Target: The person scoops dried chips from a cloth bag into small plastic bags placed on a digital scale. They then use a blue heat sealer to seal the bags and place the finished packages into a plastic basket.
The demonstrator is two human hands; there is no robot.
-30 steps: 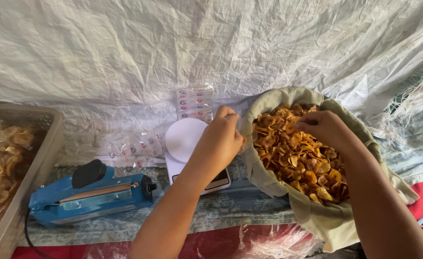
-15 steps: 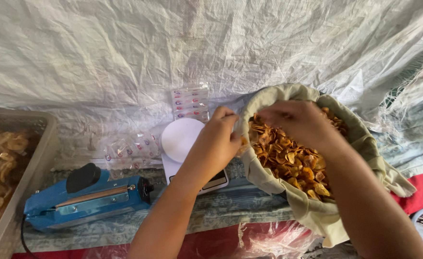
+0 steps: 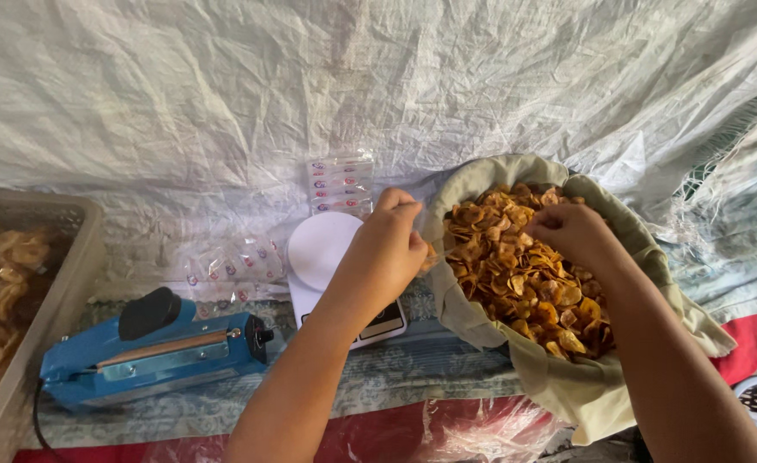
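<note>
Two hands work at a cloth-lined basket (image 3: 481,321) of fried chips (image 3: 524,274), head view. Left hand (image 3: 387,253) curled at basket's left rim w/ fingers pinched near a chip; can't tell if it grips any. Right hand (image 3: 571,236) over the chips, fingers bent down into pile. White kitchen scale (image 3: 322,257) just left of basket, partly under left hand. Blue heat sealer (image 3: 151,351) further left. Clear printed pouches (image 3: 340,182) behind scale. Grey crate (image 3: 61,283) w/ bagged chips at far left.
</note>
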